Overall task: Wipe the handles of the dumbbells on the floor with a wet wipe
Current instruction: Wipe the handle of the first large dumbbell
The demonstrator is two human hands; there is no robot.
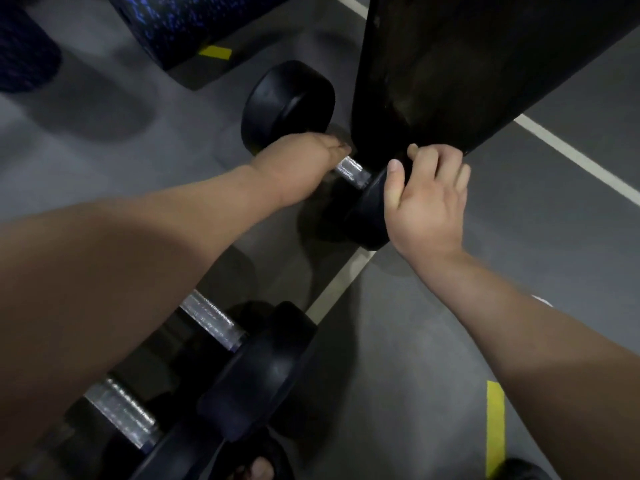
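left hand (298,164) grips dumbbell handle (351,171), right hand (427,195) grips its head (363,213).

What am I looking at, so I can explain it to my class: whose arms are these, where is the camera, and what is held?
No machine: these are one person's bare arms, filmed by a single camera on their head, looking down. On the grey floor lie the far dumbbell and two nearer dumbbells. The left hand wraps the far one's handle; a blurred grey patch just beyond it may be the wipe. The right hand grips its near end weight.
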